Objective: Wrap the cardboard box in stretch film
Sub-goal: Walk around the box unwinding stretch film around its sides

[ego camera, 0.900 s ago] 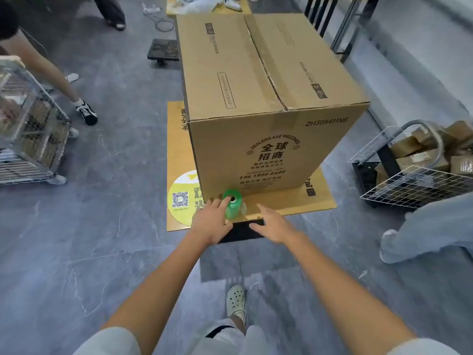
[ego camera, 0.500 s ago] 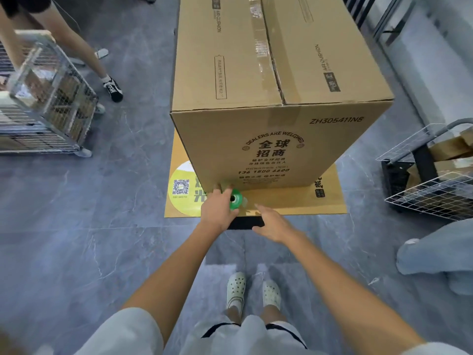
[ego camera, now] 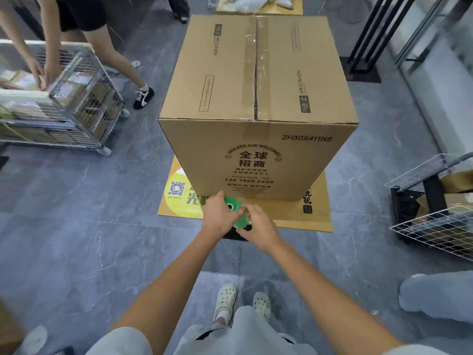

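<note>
A large taped cardboard box (ego camera: pixel 256 98) stands on a flat yellow-printed cardboard sheet (ego camera: pixel 289 216) on the grey floor. In front of its near lower edge is a green roll of stretch film (ego camera: pixel 239 219), held tilted between both hands. My left hand (ego camera: pixel 217 216) grips the roll at its upper end. My right hand (ego camera: pixel 259 226) holds the roll's lower end from the right. The box's sides show no film that I can make out.
A wire cage trolley (ego camera: pixel 76 108) with parcels stands at the left, where another person bends over it. A wire basket cart (ego camera: pixel 432 216) with boxes is at the right. Someone's grey trouser leg (ego camera: pixel 435 295) lies at lower right. Black metal frame legs (ego camera: pixel 368 39) stand at the back right.
The roll has lifted off the sheet and tilted. My right hand, open beside it before, now holds its lower end. The camera has drawn back and centred on the box.
</note>
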